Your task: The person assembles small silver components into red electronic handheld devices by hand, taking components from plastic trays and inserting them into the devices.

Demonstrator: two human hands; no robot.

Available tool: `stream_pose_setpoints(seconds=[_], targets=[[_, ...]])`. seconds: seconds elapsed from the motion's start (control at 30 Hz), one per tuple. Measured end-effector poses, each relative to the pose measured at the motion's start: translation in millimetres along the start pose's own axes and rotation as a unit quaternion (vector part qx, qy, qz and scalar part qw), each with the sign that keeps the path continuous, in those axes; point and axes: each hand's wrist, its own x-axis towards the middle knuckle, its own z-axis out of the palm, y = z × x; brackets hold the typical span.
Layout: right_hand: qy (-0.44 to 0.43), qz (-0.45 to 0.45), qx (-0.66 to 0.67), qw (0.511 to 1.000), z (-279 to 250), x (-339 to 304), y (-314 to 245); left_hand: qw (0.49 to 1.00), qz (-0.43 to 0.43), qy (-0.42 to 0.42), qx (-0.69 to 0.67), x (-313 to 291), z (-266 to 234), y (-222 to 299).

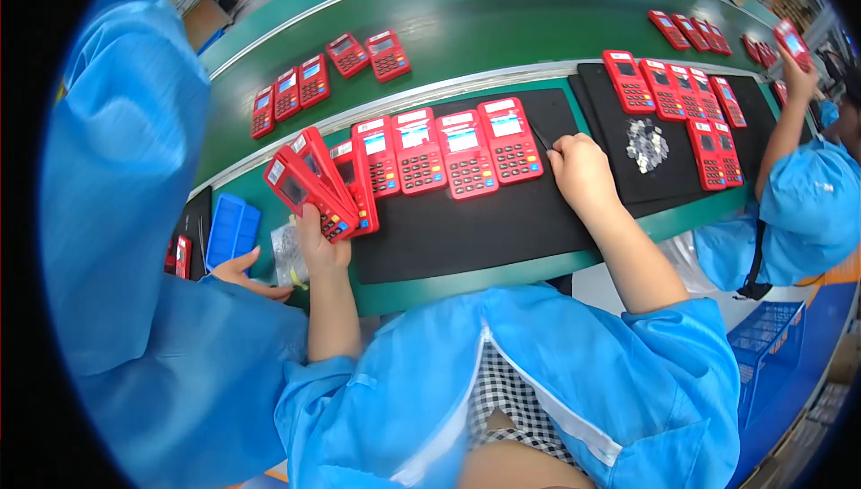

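Left hand grips fanned payment terminals; right hand, clasping a slim tool, flanks an end terminal pointing away.

Before you: flat rectangular black mat; on it, four oblong red handsets in a row. Right of row: your right hand. Left: your left hand, more oblong red handsets in it. Farther left: blue plastic bin. Behind mat: long green belt.

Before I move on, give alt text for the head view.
A person's left hand holds fanned red keypad devices; the right hand holds a thin dark tool beside four matching devices on a black mat.
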Motion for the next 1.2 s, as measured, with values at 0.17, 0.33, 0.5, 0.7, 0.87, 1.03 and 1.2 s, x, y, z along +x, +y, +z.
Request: stream_pose_setpoints(seconds=[0.17,0.33,0.5,0.7,0.87,1.03,1.2], targets=[[0.067,0.098,-0.166,0.979,2,22,21,0.994,0.015,-0.076,0.072,-9,5,10],[0.103,-0.034,-0.139,0.984,-15,22,43,0.982,-0.056,-0.057,0.169,-9,37,-4],[-0.026,0.043,-0.188,0.981,-15,-15,32,0.966,-0.034,-0.070,0.245,-19,45,0],[-0.030,0.089,0.178,0.980,-15,-6,67,0.997,-0.036,-0.045,0.052,-19,26,-2],[-0.024,0.095,0.295,0.950,-24,-8,87,0.997,-0.025,-0.044,-0.051,-11,43,-22],[-0.047,0.120,0.316,0.940,-57,22,85,0.996,-0.029,-0.080,-0.015,3,58,-2],[-0.066,0.066,0.313,0.945,-118,129,149,0.992,-0.042,-0.115,-0.034,92,143,-77]])
